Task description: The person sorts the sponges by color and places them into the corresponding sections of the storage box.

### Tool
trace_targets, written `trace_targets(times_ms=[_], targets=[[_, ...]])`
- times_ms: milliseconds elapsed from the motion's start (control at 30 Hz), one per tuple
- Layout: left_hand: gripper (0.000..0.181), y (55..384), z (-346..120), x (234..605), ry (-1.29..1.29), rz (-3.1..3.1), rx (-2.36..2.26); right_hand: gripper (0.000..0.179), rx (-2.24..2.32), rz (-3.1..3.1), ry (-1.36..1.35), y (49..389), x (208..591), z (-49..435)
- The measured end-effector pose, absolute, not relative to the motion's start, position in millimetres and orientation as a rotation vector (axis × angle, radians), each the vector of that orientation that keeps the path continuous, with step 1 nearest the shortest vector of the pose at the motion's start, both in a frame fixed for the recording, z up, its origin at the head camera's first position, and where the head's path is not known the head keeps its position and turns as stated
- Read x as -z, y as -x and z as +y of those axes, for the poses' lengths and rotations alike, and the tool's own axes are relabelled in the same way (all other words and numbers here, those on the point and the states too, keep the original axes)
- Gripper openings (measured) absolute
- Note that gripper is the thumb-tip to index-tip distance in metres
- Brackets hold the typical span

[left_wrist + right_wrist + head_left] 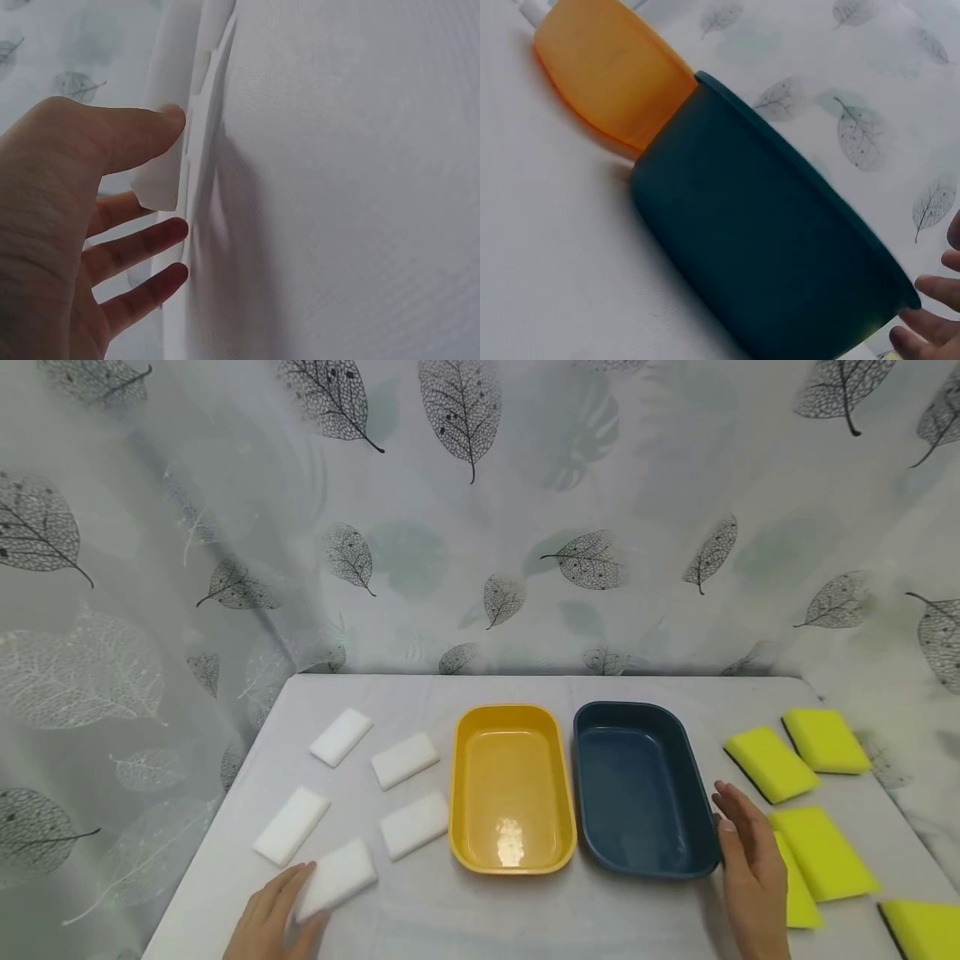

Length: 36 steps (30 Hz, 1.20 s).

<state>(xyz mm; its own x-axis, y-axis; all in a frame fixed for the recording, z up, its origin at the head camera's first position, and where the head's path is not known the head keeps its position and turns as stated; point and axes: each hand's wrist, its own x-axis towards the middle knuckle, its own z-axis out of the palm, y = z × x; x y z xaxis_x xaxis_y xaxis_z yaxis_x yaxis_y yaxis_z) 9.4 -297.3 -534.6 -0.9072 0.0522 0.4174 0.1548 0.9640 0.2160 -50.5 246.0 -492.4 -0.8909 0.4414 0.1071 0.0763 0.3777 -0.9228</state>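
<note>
At the front left of the table, my left hand holds the near end of a white sponge block, its thumb on one side and fingers on the other. The left wrist view shows this white block between thumb and index finger, with the other fingers of the hand spread. My right hand is beside the near right corner of a dark blue tray, fingers loosely bent and holding nothing. In the right wrist view its fingertips are close to the blue tray's rim; contact is unclear.
A yellow tray stands left of the blue one. Several other white blocks lie to its left. On the right are several yellow-green sponges, some with dark undersides, two overlapping. A leaf-patterned curtain hangs behind the white-covered table.
</note>
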Motion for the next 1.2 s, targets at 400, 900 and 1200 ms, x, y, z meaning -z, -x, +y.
trace_targets(times_ms=[400,900,1200], targets=[[0.069,1,-298,529,0.284,-2.481,0.505,0.042,-1.675,-2.125,0.039,33,463,216],[0.060,12,-283,518,0.345,-2.473,0.556,0.040,-1.946,-2.523,-0.247,16,454,171],[0.068,17,-272,508,0.346,-2.507,0.546,0.045,-1.609,-2.613,-0.240,44,458,153]])
